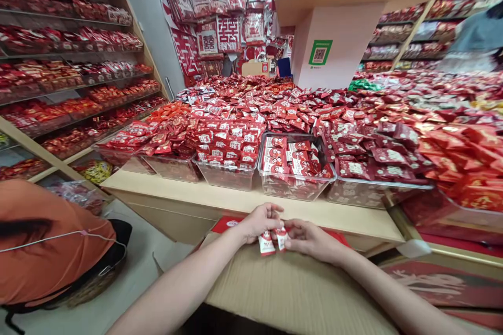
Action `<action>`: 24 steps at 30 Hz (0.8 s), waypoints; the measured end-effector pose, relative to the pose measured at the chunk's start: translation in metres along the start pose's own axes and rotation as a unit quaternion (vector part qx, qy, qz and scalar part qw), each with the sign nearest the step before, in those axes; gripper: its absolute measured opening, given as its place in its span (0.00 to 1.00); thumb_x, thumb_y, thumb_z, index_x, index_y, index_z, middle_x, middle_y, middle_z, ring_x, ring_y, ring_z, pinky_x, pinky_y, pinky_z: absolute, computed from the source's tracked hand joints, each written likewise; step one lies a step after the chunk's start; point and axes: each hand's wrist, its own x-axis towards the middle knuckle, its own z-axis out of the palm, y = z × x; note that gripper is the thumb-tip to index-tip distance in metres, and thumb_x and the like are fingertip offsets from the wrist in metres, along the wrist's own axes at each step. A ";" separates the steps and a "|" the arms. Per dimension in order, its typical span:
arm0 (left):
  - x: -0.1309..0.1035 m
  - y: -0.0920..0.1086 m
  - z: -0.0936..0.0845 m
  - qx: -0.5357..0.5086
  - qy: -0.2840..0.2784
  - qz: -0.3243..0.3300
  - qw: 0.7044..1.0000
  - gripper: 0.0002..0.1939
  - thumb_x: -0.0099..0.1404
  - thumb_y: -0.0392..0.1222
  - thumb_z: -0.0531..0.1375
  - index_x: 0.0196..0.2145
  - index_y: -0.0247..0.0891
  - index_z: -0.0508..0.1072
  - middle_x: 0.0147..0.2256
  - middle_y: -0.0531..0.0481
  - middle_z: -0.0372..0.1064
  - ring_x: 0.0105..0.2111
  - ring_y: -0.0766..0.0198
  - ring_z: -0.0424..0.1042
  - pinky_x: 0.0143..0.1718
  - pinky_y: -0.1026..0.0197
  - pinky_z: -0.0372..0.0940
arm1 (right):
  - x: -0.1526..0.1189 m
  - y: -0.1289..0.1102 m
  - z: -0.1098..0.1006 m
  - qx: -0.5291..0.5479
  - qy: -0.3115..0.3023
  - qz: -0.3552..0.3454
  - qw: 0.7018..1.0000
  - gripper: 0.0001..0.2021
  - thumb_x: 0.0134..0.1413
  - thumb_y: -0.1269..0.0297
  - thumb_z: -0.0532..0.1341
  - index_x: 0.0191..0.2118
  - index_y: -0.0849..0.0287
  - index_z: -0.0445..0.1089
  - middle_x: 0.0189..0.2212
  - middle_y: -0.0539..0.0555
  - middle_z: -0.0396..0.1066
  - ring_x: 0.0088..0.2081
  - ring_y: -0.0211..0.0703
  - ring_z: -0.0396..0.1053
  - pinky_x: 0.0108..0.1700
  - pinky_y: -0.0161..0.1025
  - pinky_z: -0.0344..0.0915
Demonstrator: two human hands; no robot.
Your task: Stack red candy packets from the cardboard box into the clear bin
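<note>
My left hand [259, 224] is closed, its fingers pinching a small red and white candy packet [267, 245]. Right beside that, a second candy packet [281, 239] is between the fingertips of my right hand [312, 241], whose fingers are bent around its edge. The two packets are side by side and seem to touch. Below both hands lies the flap of a cardboard box [291, 282], with red packaging [227, 223] showing behind it. Just ahead stands a clear plastic bin [294, 187] of similar red and white packets, partly in neat rows.
More clear bins [228, 177] line the wooden counter edge [184, 192], heaped with red packets. Shelves [78, 86] of packets rise at left. A person in an orange top [55, 241] is low at the left. A white pillar [334, 47] stands behind the heaps.
</note>
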 end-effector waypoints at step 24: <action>-0.002 0.011 0.015 -0.031 0.096 0.024 0.995 0.17 0.51 0.52 0.58 0.29 0.34 0.65 0.24 0.53 0.66 0.15 0.75 0.62 0.12 0.73 0.55 | 0.013 0.008 -0.011 0.071 0.180 -0.052 0.980 0.16 0.47 0.53 0.56 0.21 0.62 0.60 0.17 0.46 0.57 0.21 0.31 0.52 0.24 0.32 0.50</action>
